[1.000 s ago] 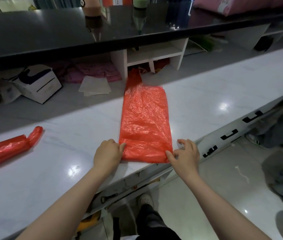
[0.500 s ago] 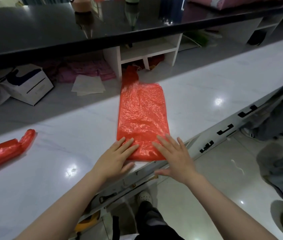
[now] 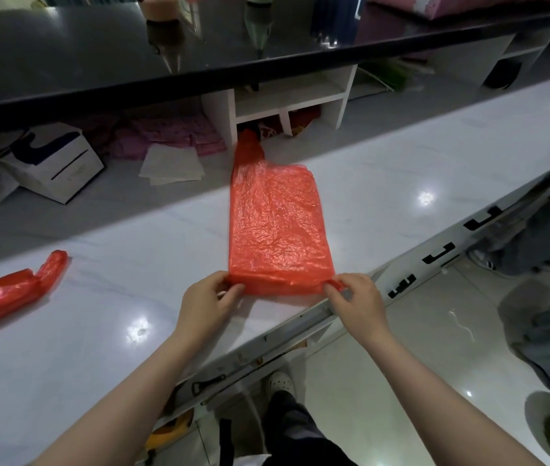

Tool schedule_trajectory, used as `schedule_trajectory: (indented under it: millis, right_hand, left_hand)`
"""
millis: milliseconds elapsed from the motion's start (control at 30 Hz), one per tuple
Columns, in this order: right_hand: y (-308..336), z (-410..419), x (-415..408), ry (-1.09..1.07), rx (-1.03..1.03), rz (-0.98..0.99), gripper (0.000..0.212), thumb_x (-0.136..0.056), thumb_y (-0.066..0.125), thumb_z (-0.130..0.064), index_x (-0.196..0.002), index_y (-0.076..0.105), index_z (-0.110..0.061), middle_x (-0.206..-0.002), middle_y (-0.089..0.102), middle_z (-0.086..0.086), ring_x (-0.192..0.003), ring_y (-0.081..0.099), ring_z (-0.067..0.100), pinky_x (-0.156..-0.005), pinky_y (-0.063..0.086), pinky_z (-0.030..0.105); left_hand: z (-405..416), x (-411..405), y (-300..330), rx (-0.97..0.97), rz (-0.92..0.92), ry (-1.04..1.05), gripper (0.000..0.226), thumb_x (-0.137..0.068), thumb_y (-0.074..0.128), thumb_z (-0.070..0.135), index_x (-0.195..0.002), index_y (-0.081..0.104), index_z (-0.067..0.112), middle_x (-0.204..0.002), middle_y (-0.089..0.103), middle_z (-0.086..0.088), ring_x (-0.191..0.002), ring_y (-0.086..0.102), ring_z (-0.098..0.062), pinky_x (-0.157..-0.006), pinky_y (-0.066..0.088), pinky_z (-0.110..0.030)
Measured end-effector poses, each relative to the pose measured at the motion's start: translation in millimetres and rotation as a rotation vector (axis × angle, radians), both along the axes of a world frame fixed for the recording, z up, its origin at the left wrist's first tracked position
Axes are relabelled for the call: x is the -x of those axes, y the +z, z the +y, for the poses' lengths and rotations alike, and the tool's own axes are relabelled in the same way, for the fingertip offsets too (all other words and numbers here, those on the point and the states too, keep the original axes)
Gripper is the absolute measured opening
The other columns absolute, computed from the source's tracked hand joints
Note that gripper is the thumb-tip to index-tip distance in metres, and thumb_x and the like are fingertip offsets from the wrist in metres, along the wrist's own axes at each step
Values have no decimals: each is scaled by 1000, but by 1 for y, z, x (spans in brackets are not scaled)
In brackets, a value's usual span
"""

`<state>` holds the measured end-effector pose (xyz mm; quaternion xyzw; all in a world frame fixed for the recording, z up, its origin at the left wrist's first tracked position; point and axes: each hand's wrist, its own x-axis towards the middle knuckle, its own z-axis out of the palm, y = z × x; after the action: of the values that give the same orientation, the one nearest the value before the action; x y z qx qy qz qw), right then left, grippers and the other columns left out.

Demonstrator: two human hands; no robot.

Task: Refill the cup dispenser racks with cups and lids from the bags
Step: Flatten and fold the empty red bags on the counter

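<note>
A flat red plastic bag [image 3: 275, 223] lies lengthwise on the white counter [image 3: 401, 183], its handle end pointing away toward the shelf. My left hand [image 3: 208, 302] pinches the bag's near left corner. My right hand [image 3: 356, 299] pinches the near right corner. The near edge of the bag is folded over into a narrow strip between the two hands. A second red bag [image 3: 8, 292], rolled into a tube, lies at the far left of the counter. No cups, lids or dispenser racks show.
A black upper counter [image 3: 199, 58] overhangs a white shelf unit [image 3: 287, 99]. A white box [image 3: 48, 163] and papers [image 3: 172, 164] sit beneath it on the left. Another person's legs [image 3: 542, 230] stand at the right. The counter's front edge runs diagonally beside my right hand.
Half a second ago both hands pressed flat on the bag's near end. Now they have drawn back to its corners, pinching them, and the near edge is folded over.
</note>
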<state>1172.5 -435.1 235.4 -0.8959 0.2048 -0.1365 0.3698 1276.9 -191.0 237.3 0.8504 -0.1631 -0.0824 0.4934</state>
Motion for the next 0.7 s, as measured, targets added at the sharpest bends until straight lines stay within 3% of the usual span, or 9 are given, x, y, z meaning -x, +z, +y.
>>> schedule_trajectory:
  millis: [100, 233, 333, 500, 600, 700]
  right_hand:
    - [-2, 0, -12, -90, 5, 66, 29, -90, 61, -41, -68, 62, -22, -67, 57, -12, -84, 50, 19, -66, 34, 31]
    - [-3, 1, -22, -166, 8, 93, 38, -90, 56, -46, -56, 50, -30, -59, 52, -9, -82, 48, 21, -62, 33, 31]
    - [-5, 0, -26, -156, 36, 120, 37, -92, 53, -47, -59, 54, -29, -62, 56, -8, -83, 49, 22, -64, 34, 31]
    - [-4, 2, -30, -128, 134, 168, 35, -96, 43, -47, -76, 63, -27, -70, 60, -3, -84, 50, 21, -73, 40, 35]
    - [-1, 4, -33, -103, 219, 226, 30, -98, 38, -47, -79, 53, -29, -70, 53, -7, -85, 46, 20, -78, 35, 36]
    - [-1, 4, -33, -51, 320, 272, 28, -98, 38, -46, -78, 48, -28, -68, 47, -11, -84, 44, 19, -81, 34, 38]
  left_hand:
    - [-7, -2, 0, 17, 90, 137, 18, -86, 67, 33, -101, 64, 42, -77, 71, 19, -74, 65, 6, -62, 51, -17]
    - [-15, -5, 1, -71, 54, 187, 36, -85, 67, 40, -113, 46, 46, -64, 67, 20, -66, 61, 8, -56, 40, -17]
    - [-15, -3, -3, -117, -9, 218, 38, -87, 64, 41, -119, 45, 43, -65, 65, 18, -65, 60, 6, -54, 38, -17]
    - [-11, 6, -10, -123, -123, 202, 21, -92, 59, 34, -110, 50, 41, -69, 60, 14, -64, 58, -1, -55, 39, -19]
    - [-13, 6, -7, -151, -143, 176, 19, -94, 55, 33, -113, 52, 35, -80, 59, 16, -70, 59, -6, -57, 41, -20]
    - [-15, 8, -2, -254, -251, 132, 32, -92, 59, 21, -123, 54, 26, -117, 53, 5, -93, 58, -17, -73, 51, -30]
